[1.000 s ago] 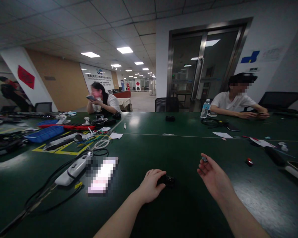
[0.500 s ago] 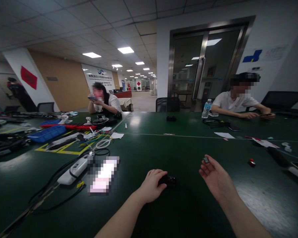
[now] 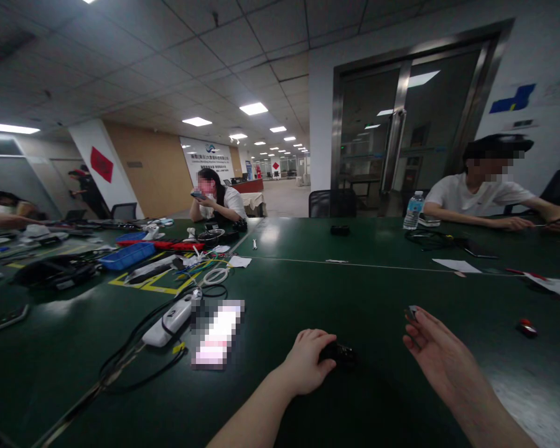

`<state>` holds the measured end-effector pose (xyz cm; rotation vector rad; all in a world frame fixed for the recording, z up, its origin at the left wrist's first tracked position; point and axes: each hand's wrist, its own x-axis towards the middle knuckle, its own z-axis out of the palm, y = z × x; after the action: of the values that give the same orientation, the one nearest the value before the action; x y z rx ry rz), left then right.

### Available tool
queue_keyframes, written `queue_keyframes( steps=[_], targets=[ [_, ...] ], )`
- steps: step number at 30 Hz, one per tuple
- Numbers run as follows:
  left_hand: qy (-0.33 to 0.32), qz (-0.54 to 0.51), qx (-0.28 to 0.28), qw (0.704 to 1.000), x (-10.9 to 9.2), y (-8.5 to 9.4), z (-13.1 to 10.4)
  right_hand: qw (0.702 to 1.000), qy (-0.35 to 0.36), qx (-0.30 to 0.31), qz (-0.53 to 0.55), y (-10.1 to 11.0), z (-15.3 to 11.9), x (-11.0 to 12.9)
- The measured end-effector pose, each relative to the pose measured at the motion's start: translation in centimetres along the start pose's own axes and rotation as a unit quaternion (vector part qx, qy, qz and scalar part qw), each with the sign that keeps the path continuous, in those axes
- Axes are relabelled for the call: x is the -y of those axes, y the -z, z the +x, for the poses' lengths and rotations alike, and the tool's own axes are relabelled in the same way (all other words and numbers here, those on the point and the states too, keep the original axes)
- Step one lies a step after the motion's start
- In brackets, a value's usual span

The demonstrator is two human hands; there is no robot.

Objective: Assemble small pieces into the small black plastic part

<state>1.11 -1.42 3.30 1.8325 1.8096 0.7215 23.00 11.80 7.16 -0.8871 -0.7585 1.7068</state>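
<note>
My left hand is closed around the near end of a small, glossy black object that rests on the dark green tabletop. Its kind is hard to tell, since the fingers cover part of it. Off to the right, my right hand is raised with the palm turned inward. Between its thumb and fingertips it pinches a small grey piece, too small to name. A red and dark little object lies on the table beyond the right hand.
Left of my hands lie a lit phone, a white power strip and black cables. Farther off are a blue tray, a wrench, a black object and a water bottle. Two people sit across the table.
The view has turned left, so everything appears shifted to the right. Both hands keep their grips, the left on the black object and the right on the small grey piece.
</note>
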Motion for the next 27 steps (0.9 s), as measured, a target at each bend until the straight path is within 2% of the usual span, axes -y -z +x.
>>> queue_keyframes(
  steps=[5,12,20,27],
  targets=[
    [0.009,-0.013,0.008,1.0,-0.2,0.2,-0.1,1.0,-0.021,-0.008,0.003,0.2,0.3,-0.1],
    [0.008,-0.002,0.006,1.0,-0.2,0.2,-0.1,1.0,-0.005,0.023,-0.015,0.6,0.6,-0.8],
    [-0.004,-0.002,-0.005,1.0,0.3,-0.3,0.2,1.0,0.001,0.006,-0.029,-0.1,0.1,-0.7],
    [0.002,-0.005,0.001,1.0,0.4,-0.2,0.1,0.999,-0.005,0.017,-0.038,0.4,0.5,-1.1]
  ],
)
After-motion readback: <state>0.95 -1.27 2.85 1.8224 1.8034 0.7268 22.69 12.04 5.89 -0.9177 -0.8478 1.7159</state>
